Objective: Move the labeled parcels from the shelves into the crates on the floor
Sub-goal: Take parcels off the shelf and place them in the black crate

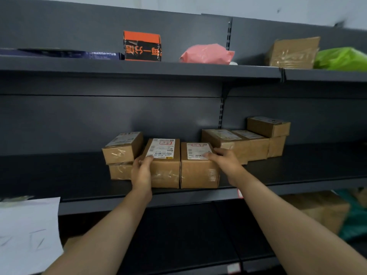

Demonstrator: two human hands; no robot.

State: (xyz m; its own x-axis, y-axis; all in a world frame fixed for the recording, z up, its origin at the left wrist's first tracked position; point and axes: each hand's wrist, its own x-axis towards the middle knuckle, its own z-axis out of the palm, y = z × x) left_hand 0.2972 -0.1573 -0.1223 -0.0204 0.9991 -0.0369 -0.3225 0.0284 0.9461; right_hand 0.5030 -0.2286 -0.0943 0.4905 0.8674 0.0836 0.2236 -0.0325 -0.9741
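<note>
Dim, flat indoor light; deep shadow beneath the upper shelf point(139, 66). Wide-angle distortion bends the edges, and the top right corner smears.

Dark grey metal shelving point(119, 120) fills the view. A slotted upright point(229, 34) splits its back panel into two bays. Above the upright runs a pale wall point(258, 6). A top shelf point(139, 66), a middle shelf point(59, 175) and a lower shelf point(178, 235) extend to both sides of the upright. Far below and left of it hangs a white sheet point(27, 235) with faint pen marks. The light is dim and even.

Dark metal shelf point(59, 173), row of labelled cardboard parcels point(198, 172), stacked at both ends
</note>
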